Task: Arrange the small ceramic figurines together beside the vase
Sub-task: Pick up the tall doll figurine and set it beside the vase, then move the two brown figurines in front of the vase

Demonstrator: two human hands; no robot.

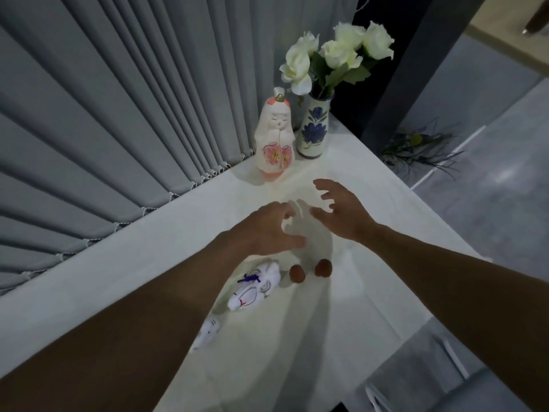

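Both hands, left hand [269, 230] and right hand [341, 211], hovered spread-fingered and empty over the white table [371, 179]. The doll figurine [274, 138] stood touching the vase [315, 126] at twelve o'clock; a fox figurine [255, 288] lay at six.

White table [154, 263] with vase [315, 126], doll figurine [274, 141], two white figurines [255, 288], perhaps two brown balls [310, 270].

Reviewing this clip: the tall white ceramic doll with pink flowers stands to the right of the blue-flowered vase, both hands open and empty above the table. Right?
Not quite. In the head view the tall white ceramic doll with pink flowers stands to the left of the blue-flowered vase, not the right. The left hand and right hand are indeed open and empty above the white table.
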